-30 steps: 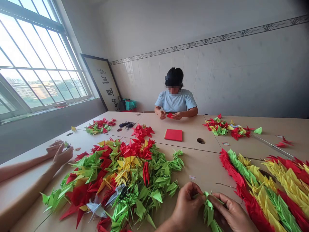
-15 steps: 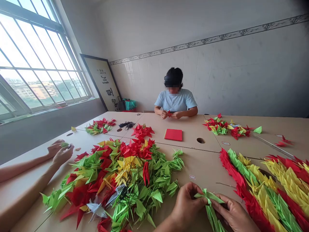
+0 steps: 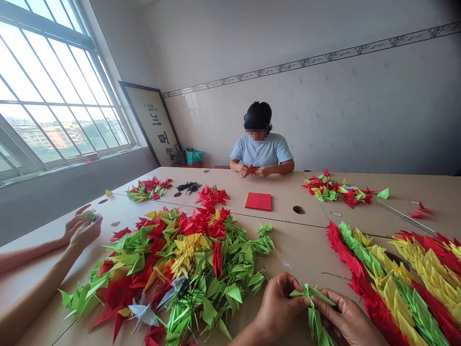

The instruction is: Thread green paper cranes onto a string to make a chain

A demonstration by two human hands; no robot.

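Note:
At the lower right, my left hand [image 3: 283, 303] pinches one side of a green folded paper crane [image 3: 310, 294]. My right hand [image 3: 347, 315] grips its other side, fingers closed on the paper. Below it hangs a bunch of more green folded paper [image 3: 317, 327], partly hidden by my right hand and the frame's bottom edge. Left of my hands lies a big heap of green, red and yellow paper cranes [image 3: 230, 269], with black threads tangled over it. On my right, rows of strung red, yellow and green cranes [image 3: 389, 283] lie on the table.
Across the table [image 3: 230, 180], a person [image 3: 262, 149] folds red paper. At left, another person's hands [image 3: 81, 228] hold a small green piece. Red paper sheets [image 3: 258, 201], black cord [image 3: 189, 187], smaller crane piles [image 3: 334, 187], a metal rod [image 3: 406, 217] and a table hole [image 3: 298, 210] are around.
The other person's hands at left have shifted slightly left with their green piece. My hands stay almost still on the green crane.

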